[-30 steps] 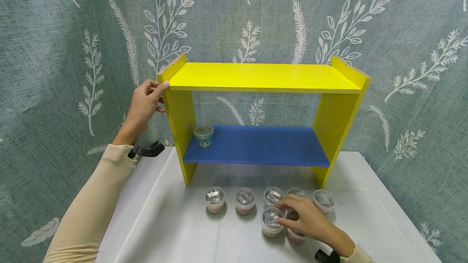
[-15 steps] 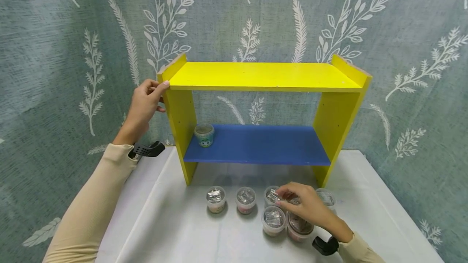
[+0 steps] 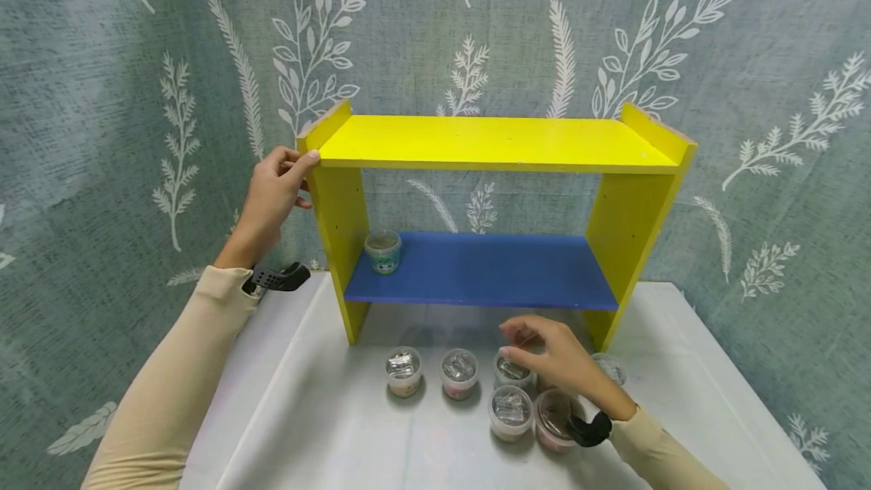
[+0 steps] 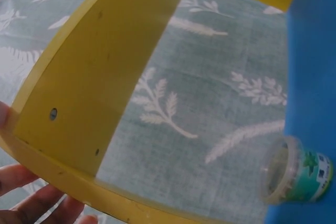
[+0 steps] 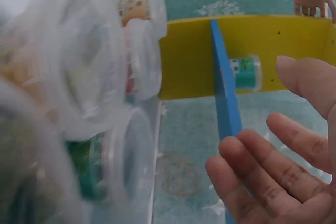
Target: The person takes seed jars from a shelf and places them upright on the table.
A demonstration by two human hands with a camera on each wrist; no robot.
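My left hand (image 3: 271, 189) grips the upper left side of a yellow shelf unit (image 3: 497, 144), the thumb on its front edge and the fingers behind. Over a group of small lidded plastic cups hovers my right hand (image 3: 556, 358), holding nothing; the right wrist view shows its fingers (image 5: 273, 179) apart from the cups. Below it are a cup (image 3: 511, 408) with a silvery top, a brownish-topped cup (image 3: 554, 410) and others partly hidden. One green-labelled cup (image 3: 383, 252) stands at the left end of the blue middle board (image 3: 490, 271).
Two more cups, a left one (image 3: 404, 371) and one beside it (image 3: 459, 373), stand on the white cloth (image 3: 354, 429) before the unit. Another cup (image 3: 610, 369) sits far right, partly behind my right forearm. A leaf-patterned curtain (image 3: 422, 44) hangs behind.
My right hand has moved away from me, from the front cups towards and over the back row. My left hand keeps its grip on the shelf unit.
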